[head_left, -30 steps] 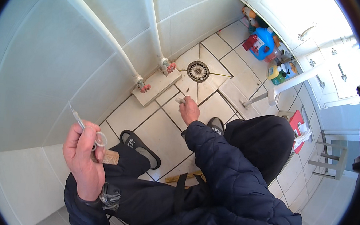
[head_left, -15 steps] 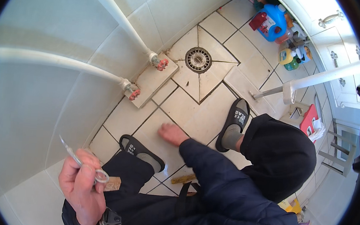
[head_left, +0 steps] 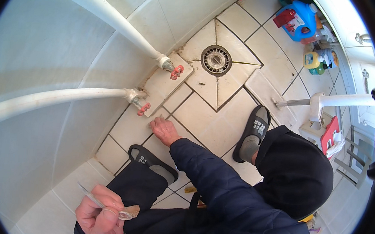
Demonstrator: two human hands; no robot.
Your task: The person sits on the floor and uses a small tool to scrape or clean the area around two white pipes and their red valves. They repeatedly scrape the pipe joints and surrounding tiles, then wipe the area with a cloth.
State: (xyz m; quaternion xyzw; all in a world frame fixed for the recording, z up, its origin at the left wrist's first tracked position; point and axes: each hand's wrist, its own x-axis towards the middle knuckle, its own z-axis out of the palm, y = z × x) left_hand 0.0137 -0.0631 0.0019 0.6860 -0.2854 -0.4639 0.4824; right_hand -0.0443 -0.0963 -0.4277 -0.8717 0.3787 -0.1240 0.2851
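Observation:
My left hand (head_left: 102, 216) is closed at the lower left, holding a thin, pointed silvery tool (head_left: 89, 193) with a ring handle. A small brown piece (head_left: 130, 212) sticks out beside the thumb of that hand. Down at the floor, my right hand (head_left: 164, 131) has its fingers bent together at the tiles, close to the lower red valve handle (head_left: 143, 109). Something small and pale may be at its fingertips, but I cannot make it out. The front edge of a raised tile ledge (head_left: 166, 84) lies just beyond that hand.
White pipes (head_left: 115, 21) run down the left wall to red valves. A round drain (head_left: 216, 61) sits in the floor. Blue (head_left: 301, 22) and yellow (head_left: 311, 60) bottles stand at the upper right. A white leg-like post (head_left: 343, 101) and a red object (head_left: 329, 137) are at the right.
My right hand has moved left and forward to the floor near the lower valve. My left hand has moved right and down, still holding the tool. The view has shifted slightly.

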